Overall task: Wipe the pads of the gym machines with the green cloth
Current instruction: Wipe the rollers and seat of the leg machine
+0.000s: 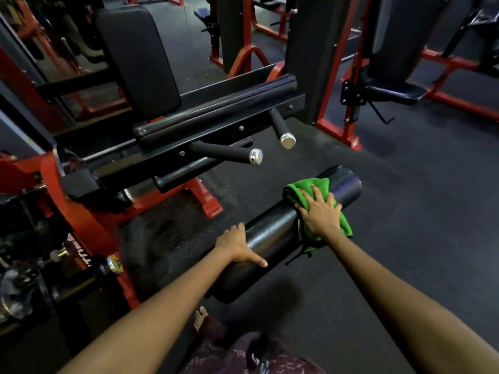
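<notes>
A black roller pad (272,230) of a red-framed gym machine runs diagonally from lower left to upper right in the middle of the view. The green cloth (310,188) is draped over the pad near its far end. My right hand (320,213) lies flat on the cloth with fingers spread, pressing it onto the pad. My left hand (239,245) grips the pad nearer to me, fingers over the top and thumb along its near side. A rectangular black back pad (137,58) stands upright at upper left.
Two black handles with silver end caps (255,156) (287,140) stick out of the machine just beyond the roller. Red frames (334,76) and other machines fill the background. A weight plate and bar end (114,264) sit at left. Dark rubber floor (405,198) spreads to the right.
</notes>
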{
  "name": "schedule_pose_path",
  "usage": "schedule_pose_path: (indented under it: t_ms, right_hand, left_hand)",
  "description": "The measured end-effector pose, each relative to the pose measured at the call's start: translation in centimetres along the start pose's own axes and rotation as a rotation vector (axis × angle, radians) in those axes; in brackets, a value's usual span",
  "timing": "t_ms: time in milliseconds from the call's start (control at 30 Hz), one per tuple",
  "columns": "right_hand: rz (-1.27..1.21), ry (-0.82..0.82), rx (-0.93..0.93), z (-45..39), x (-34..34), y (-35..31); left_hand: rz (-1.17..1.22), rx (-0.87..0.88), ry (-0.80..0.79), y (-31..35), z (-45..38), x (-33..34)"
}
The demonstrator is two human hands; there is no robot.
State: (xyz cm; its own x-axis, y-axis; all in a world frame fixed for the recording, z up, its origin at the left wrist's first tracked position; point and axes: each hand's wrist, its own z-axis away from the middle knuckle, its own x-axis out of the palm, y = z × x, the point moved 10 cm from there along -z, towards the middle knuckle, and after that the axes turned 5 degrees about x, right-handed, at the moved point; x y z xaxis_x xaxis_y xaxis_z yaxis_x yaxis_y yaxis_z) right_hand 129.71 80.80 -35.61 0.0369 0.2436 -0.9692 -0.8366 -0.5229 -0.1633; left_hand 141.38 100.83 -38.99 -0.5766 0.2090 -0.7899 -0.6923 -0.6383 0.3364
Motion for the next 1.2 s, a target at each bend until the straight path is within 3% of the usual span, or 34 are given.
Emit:
schedule_pose_path:
  t_ms: [167, 333, 467, 533, 700, 767, 900, 1033, 1100, 1200]
  right_hand:
    - [-0.059, 0.039, 0.099, 0.7, 0.1, -1.3]
    - [-0.065, 0.061, -0.026, 6.6, 2.5, -4.4]
    - [0.041, 0.063, -0.135, 5.5, 2.1, -0.7]
    - [0.003, 0.061, -0.085, 2.8, 0.9, 1.4]
    - [-0.038, 0.077, 0.109, -0.6, -1.0, 1.4]
    - [0.040, 0.089, 0.059, 1.3, -0.7, -1.7]
    - [0.134, 0.081, -0.233, 6.9, 1.6, -7.4]
    - [0.182, 0.109, -0.238, 4.4, 0.8, -4.3]
    - [0.145, 0.072, -0.127, 2.0, -0.1, -1.9]
    - [0.097, 0.090, 0.003, 1.3, -0.8, -1.5]
  left_hand:
    - [-0.085, -0.013, 0.060, 0.6, 0.5, 0.1]
    - [-0.339, -0.108, 0.219, 3.1, 2.8, 1.4]
    - [-0.515, -0.086, 0.308, 4.3, 3.4, 2.1]
    - [-0.533, -0.058, 0.282, 4.5, 3.2, 1.9]
    - [-0.275, -0.007, 0.247, 3.6, 1.1, -1.4]
    - [-0.130, -0.018, 0.122, 2.3, -0.7, -1.3]
    - [0.057, 0.000, -0.107, 1.3, -2.8, 0.1]
    - [0.239, 0.050, -0.174, -0.6, -3.3, 0.3]
    - [0.297, 0.073, -0.152, -1.6, -2.8, 0.6]
    - [0.323, 0.138, 0.012, -1.3, -1.7, 0.2]
